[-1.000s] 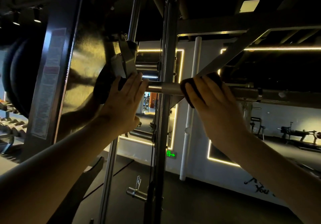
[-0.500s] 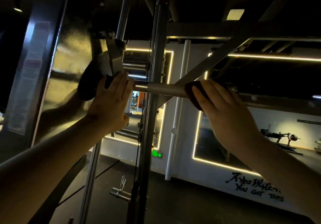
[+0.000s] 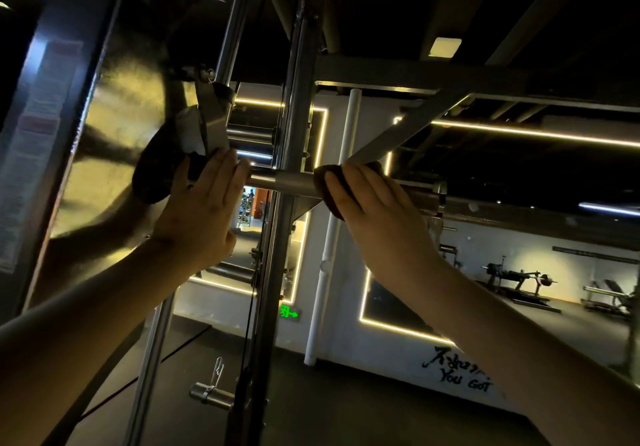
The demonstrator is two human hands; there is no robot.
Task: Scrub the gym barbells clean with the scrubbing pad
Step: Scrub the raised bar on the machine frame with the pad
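Barbell: the barbell lies level, high up in a rack, and crosses in front of the rack upright. A short stretch of bare steel shows between the hands.
Scrubbing pad: the dark scrubbing pad is wrapped on the bar just right of that bare stretch.
Right hand: the right hand curls over the pad and clamps it round the bar.
Left hand: the left hand lies flat with straight fingers against the bar's left end, gripping nothing. It seems to be steadying the bar.
Done: scrubbing is under way on the part beside the upright. In this dim light I cannot tell whether the bare steel is clean yet.
Left: the long shadowed run of bar to the right of the pad likely needs covering, as do any other barbells.
Surface: there is no table. The bar hangs over a dark floor, and low down a steel peg with a clip juts from the frame.
Room: a shiny panel stands at the left and a white pipe runs down the far wall. The wall also carries yellow light strips, a green exit sign and painted lettering. Gym machines stand well off to the right.
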